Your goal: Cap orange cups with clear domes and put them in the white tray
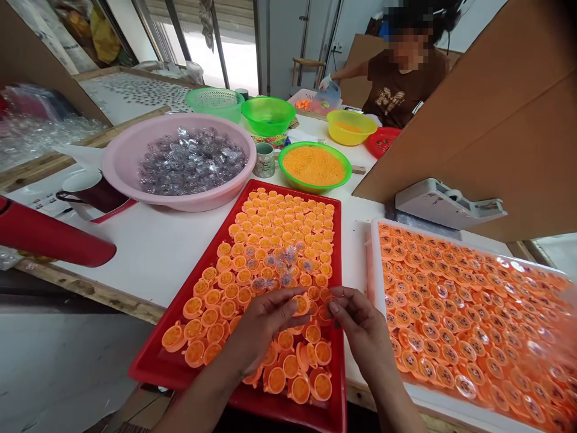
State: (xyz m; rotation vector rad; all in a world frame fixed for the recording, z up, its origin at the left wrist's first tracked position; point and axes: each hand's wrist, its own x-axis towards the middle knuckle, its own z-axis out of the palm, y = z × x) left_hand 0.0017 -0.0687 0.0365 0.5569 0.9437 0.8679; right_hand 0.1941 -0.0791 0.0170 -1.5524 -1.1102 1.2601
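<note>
A red tray (153, 361) lies in front of me, filled with several small orange cups holding orange beads. A heap of clear plastic lids (282, 264) rests on the cups near the tray's middle. My left hand (261, 325) hovers over the tray's near part, its fingers pinched on one orange cup (301, 304). My right hand (360, 328) is beside it, fingertips curled and pinched near that cup; what they hold is too small to make out.
A white tray (373, 264) of lidded orange cups lies at right. A pink basin (121, 159) of clear lids, a green bowl (314, 165) of orange beads, a mug (264, 159), other bowls and a cardboard sheet (496, 120) stand behind. A person (401, 78) works at the far end.
</note>
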